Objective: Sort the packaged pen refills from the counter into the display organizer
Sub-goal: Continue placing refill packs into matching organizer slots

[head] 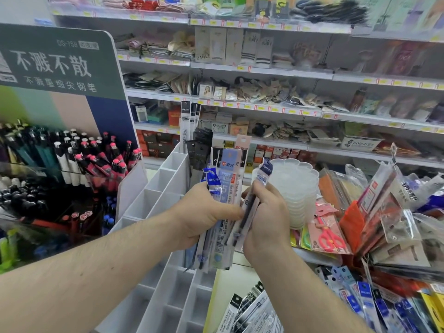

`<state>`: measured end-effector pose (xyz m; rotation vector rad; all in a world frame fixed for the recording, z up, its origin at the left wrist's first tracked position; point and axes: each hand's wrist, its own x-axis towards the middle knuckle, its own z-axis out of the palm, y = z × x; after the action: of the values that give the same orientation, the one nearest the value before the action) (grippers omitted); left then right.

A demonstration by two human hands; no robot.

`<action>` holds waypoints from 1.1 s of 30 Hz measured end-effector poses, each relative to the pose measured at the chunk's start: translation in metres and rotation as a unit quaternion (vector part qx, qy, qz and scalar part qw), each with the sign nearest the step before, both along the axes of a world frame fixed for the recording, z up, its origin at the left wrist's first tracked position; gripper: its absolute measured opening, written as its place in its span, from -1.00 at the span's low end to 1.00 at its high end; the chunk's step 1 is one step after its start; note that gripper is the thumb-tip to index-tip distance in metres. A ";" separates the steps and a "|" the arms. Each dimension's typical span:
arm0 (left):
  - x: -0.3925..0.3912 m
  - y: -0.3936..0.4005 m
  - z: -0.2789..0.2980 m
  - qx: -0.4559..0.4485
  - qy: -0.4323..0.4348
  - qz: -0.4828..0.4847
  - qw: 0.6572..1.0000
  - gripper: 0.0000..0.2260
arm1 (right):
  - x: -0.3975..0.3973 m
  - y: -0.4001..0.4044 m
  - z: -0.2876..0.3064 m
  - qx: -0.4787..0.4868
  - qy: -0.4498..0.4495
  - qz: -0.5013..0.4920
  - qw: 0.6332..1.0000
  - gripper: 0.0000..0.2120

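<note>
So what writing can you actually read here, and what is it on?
"不溅不散", with "DS-758" above it: green sign
"deli": blue-topped refill pack gripped by the left hand
"爱好": pale blue pack
"DANCE": sock pack on the shelf
"HORSE", roughly: white box
Yellow price tags: too blurred.

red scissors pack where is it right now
In the head view, the red scissors pack lies right of the right hand, below the stack of clear plastic trays.
</note>
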<state>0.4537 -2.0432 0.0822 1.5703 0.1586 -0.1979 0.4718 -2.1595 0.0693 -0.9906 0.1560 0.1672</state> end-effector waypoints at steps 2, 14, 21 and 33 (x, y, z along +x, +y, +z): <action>0.001 0.002 0.001 0.022 -0.001 0.018 1.000 -0.75 | 0.005 -0.009 -0.006 -0.052 0.016 0.056 0.997 -0.80; 0.016 0.019 0.001 0.019 -0.036 0.218 0.975 -0.79 | 0.056 -0.059 -0.049 -0.315 -0.049 -0.033 0.947 -0.88; 0.018 0.018 -0.002 0.013 -0.030 0.209 0.977 -0.82 | 0.083 -0.028 -0.082 -0.346 -0.064 -0.015 0.936 -0.87; 0.021 0.021 -0.007 0.021 -0.015 0.207 0.978 -0.83 | 0.100 0.000 -0.126 -0.592 -0.128 0.174 0.776 -0.84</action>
<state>0.4742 -2.0221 0.0752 1.5457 0.4630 0.1560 0.5722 -2.1591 -0.0565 -2.3062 -0.2260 0.2783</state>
